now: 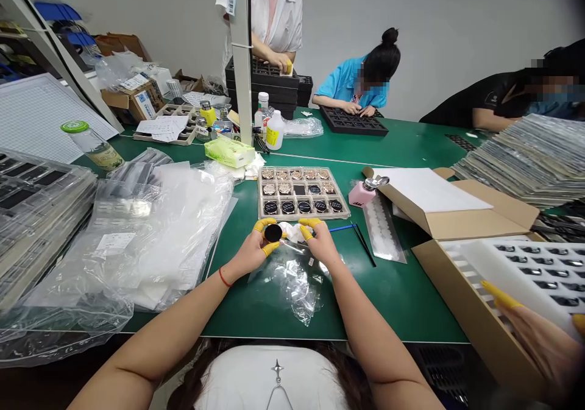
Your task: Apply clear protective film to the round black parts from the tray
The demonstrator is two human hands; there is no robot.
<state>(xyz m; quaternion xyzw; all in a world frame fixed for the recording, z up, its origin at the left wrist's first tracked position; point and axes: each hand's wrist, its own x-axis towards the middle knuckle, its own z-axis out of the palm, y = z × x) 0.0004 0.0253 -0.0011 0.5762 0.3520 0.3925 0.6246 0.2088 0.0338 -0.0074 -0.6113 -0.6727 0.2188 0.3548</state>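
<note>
A: Where are your hands, and what are they doing?

B: Both are just on the near side of the tray (311, 216). Your left hand (256, 245) pinches a black disc (273, 233) between thumb and fingers, its dark face showing. Your right hand (321, 242) pinches a white wipe (292, 229) between thumb and fingertips. The wipe bridges the gap between your hands; whether it touches the disc, you cannot tell from here.

A: How far along do you seem to be?

B: Partway through one piece, by the look of it: the disc is out of the tray and between your hands, not set down. In the tray's middle row, one pocket shows only a flat dark square, which may be this disc's place.

A: And the rest of the tray?

B: Fourteen round pieces sit in it. The near row is all black, the far row all gold-toned, and the middle row has one black among gold. Which of these are finished, and which remain, you cannot tell.

A: What else lies close by?

B: Crumpled film (299, 288) lies nearer you than the tray. Right of the tray stands a pink bottle (361, 195); near its right front corner lie black tweezers (364, 245).
</note>
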